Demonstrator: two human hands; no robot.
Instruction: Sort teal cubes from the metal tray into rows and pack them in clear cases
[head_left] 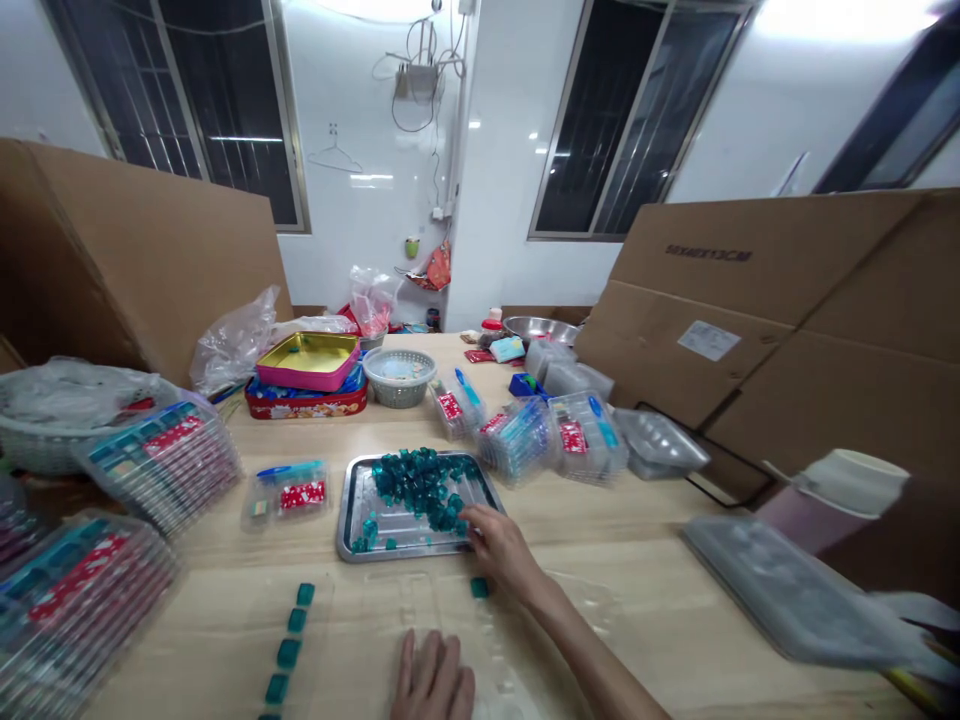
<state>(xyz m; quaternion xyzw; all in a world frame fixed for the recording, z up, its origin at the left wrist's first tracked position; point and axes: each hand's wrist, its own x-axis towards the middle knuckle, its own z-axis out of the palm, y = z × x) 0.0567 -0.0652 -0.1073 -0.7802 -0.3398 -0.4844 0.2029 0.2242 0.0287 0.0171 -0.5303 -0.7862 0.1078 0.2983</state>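
My left hand (433,678) lies flat at the bottom of the head view, its fingers stretched over a clear plastic tray (416,600). Over the right front rim of a metal tray (347,535), my right hand (501,548) has its fingers curled together beside a pile of teal gem-like pieces (420,485). Whatever those fingertips grip is too small to make out. One teal piece (479,588) sits in the plastic just below my right hand. To the left, a row of teal pieces (288,654) runs along another clear tray (319,610).
Stacks of filled clear packs (161,465) stand at left, and more packs (517,440) lie behind the metal tray. A single pack (289,493) is beside it. Tins (307,375) and a basket (400,378) are farther back. Cardboard (712,310) and a pink-and-white container (836,500) border the right.
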